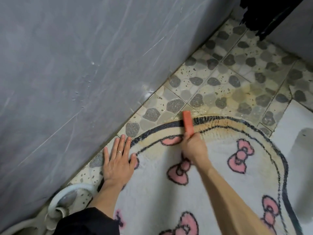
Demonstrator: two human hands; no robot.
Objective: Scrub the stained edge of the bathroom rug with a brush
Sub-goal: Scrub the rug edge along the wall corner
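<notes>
A white shaggy bathroom rug [211, 175] with pink bows and a black outline lies on the pebble-patterned floor. Its far edge [225, 123] is stained yellowish brown. My right hand [194, 146] grips an orange brush [188, 122], which lies across that stained border near the rug's top. My left hand [118, 160] presses flat with fingers spread on the rug's left edge and the floor beside it; a ring shows on one finger.
A grey marbled wall [76, 73] runs diagonally close along the left. Wet, yellow-stained floor tiles [237, 92] lie beyond the rug. A white hose [67, 197] coils at the lower left. A dark object [264, 16] hangs at the top right.
</notes>
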